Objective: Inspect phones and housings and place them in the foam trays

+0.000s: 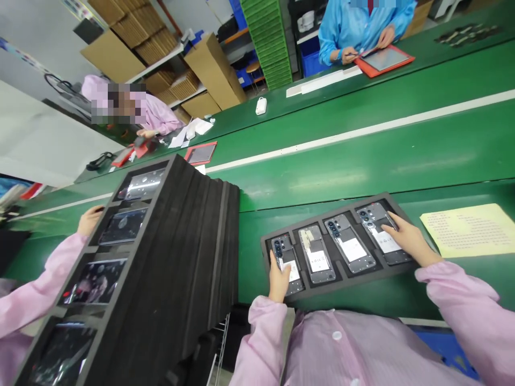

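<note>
A black foam tray is tilted slightly over the green bench in front of me, with several smartphones lying face down in its slots. Their backs show camera lenses and white labels, as on the phone in the third slot. My left hand grips the tray's left end, thumb and forefinger over the leftmost phone. At the other end, my right hand holds the tray, its upper fingers over the rightmost phone. The remaining fingers of both hands are hidden.
A tall stack of black foam trays rises to my left, screens in its top slots. A co-worker's hand touches its far side. A yellow paper lies right. Two people work across the green bench, near red-framed panels.
</note>
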Tool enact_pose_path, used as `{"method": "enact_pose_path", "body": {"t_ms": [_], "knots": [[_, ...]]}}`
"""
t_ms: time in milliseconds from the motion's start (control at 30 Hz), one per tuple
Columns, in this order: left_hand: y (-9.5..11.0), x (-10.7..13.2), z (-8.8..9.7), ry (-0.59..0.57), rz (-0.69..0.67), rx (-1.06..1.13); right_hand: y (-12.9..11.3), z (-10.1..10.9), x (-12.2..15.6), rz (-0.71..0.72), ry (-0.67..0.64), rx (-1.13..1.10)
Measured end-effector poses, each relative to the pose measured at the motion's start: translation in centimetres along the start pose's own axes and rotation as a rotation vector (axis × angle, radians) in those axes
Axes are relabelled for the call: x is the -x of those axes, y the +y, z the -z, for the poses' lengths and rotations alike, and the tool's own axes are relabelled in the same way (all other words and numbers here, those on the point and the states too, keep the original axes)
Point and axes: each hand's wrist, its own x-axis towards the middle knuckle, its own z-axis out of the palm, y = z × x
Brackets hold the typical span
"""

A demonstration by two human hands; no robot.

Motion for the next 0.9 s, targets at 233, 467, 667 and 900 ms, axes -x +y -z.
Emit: {"method": "enact_pose_path", "body": {"t_ms": [233,467,667,900], "knots": [[0.5,2.9,-2.0,-0.321,-0.299,-0.654,0.0,-1.6,2.2,0.302,0.034,0.338],[0.3,3.5,-1.6,-0.559,-0.532,-0.92,1.9,-2.0,4.3,0.331,0.105,0.464],[-0.3,3.3,-0.6,-0.608,-0.638,-0.753,2.8,-2.5,10.0,0.184,0.257,0.555],[-2.9,2.6,3.3,-0.474,-0.584,-0.486,2.0,-2.1,15.2,0.073,0.359,0.61]]}}
